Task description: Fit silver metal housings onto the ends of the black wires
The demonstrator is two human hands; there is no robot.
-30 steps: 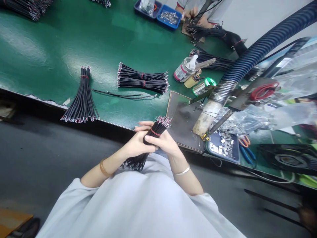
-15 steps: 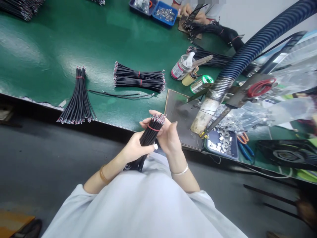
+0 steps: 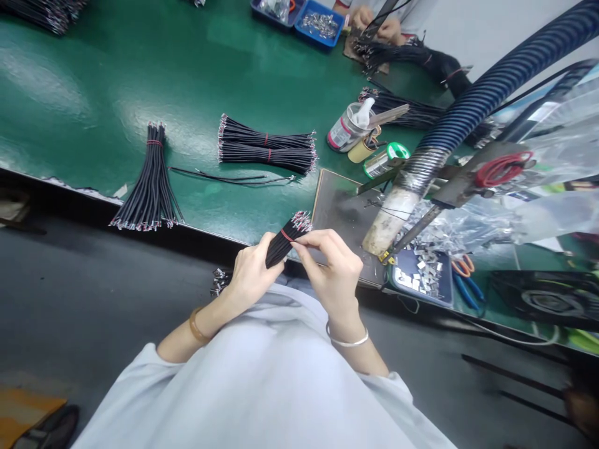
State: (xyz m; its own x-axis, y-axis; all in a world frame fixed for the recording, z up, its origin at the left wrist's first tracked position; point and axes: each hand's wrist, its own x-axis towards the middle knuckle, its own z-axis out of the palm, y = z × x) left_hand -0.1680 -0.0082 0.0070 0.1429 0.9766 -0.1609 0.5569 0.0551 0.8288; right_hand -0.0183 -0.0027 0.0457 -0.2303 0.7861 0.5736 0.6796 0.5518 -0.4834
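My left hand (image 3: 251, 275) is wrapped round a bundle of black cables (image 3: 279, 248) held at the table's front edge. The bundle slants up to the right, its stripped wire ends pointing away from me. A red tie (image 3: 287, 236) circles it near those ends. Thumb and forefinger of my right hand (image 3: 333, 265) pinch together at the right side of this tie. On the table, a fanned cable bundle (image 3: 148, 181) lies to the left. Two tied bundles (image 3: 266, 146) lie side by side farther back, with a few loose cables (image 3: 229, 179) in front of them.
A brown board (image 3: 339, 199) lies right of my hands, under a ribbed hose (image 3: 491, 81). Near it stand a tin (image 3: 349, 128), a solder spool (image 3: 386, 160), a tray of metal parts (image 3: 442, 284) and pliers (image 3: 468, 287). A co-worker's hands (image 3: 379, 26) show at the back.
My right hand has gone from open fingers behind the bundle to a pinch at the red tie. The bundle has tilted more to the right, and my left hand has shifted its hold.
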